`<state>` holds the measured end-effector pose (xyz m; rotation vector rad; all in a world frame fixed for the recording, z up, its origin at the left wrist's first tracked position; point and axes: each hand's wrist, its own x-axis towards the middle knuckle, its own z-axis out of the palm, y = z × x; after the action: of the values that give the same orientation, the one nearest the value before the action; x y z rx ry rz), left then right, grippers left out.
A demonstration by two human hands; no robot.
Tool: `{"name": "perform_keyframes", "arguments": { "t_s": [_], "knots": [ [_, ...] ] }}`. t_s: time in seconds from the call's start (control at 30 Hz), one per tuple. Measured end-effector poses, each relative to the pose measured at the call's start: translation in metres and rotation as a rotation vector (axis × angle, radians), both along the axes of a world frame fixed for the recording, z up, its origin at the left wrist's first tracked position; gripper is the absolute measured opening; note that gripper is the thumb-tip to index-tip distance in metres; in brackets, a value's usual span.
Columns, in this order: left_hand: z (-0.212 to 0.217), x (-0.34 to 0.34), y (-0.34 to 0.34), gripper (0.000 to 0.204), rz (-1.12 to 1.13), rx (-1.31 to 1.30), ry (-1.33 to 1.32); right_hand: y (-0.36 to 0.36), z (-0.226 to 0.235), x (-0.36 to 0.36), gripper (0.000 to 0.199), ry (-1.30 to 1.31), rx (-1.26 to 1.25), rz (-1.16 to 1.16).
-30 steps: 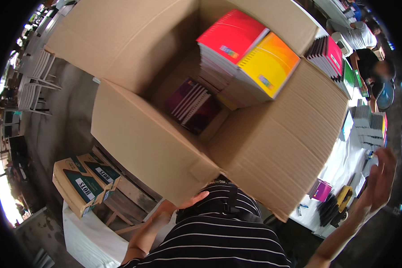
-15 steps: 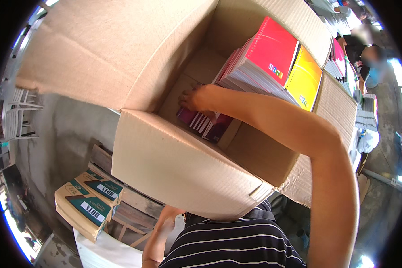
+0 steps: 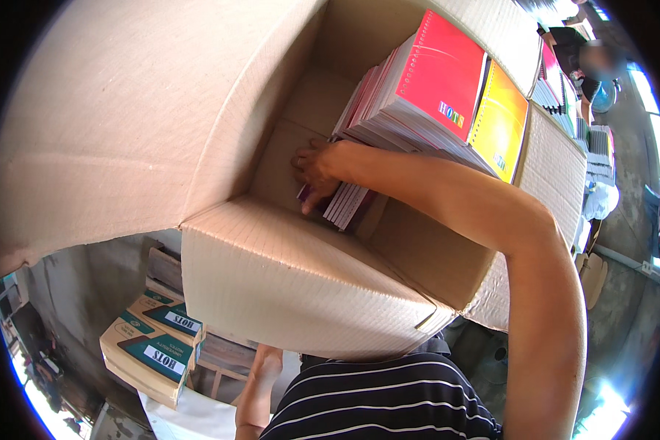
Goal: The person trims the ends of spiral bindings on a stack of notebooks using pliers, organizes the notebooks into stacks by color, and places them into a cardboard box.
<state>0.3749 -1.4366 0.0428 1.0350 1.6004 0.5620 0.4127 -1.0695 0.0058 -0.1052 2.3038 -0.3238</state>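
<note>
A large open cardboard box [image 3: 286, 293] stands in front of me. Down inside it, my right hand [image 3: 319, 170] is closed over dark purple notebooks [image 3: 348, 207], thumb toward the near wall; part of their covers is hidden under the hand. Beside my wrist, a tall stack of red notebooks [image 3: 444, 73] lies in the box, cover up. Yellow notebooks [image 3: 500, 121] sit against them on the right. Only my left forearm [image 3: 255, 400] shows, below the box's near wall; the left hand's fingers are hidden behind the cardboard.
Two brown-and-green paper-wrapped packs [image 3: 150, 345] rest at lower left by a wooden slatted pallet [image 3: 224, 359]. A wide box flap [image 3: 117, 125] spreads left. Beyond the right flap are more notebook stacks [image 3: 601, 150]. Another person [image 3: 590, 62] is at the far right.
My view has shifted closer over the box. My right hand has turned and drawn its fingers in on the purple notebooks, whose white page edges now show more and covers less.
</note>
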Motion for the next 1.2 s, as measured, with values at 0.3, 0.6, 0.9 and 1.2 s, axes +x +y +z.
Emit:
{"name": "perform_keyframes", "arguments": {
  "t_s": [0.3,0.6,0.9,1.2],
  "knots": [
    [0.001,-0.007,-0.003,0.051,0.002,-0.007,0.005,-0.005,0.038,0.047,0.122,0.107,0.007,0.184],
    [0.003,-0.010,-0.008,0.052,0.013,-0.003,0.020,0.000,0.040,0.083,0.092,0.408,0.099,0.360],
    [0.001,-0.013,-0.012,0.052,0.016,0.006,0.027,-0.002,0.031,0.098,0.065,0.467,0.093,0.377],
    [-0.002,-0.014,-0.012,0.052,-0.006,0.038,0.030,-0.007,0.093,0.081,0.059,0.156,0.021,0.111]
  ]
}}
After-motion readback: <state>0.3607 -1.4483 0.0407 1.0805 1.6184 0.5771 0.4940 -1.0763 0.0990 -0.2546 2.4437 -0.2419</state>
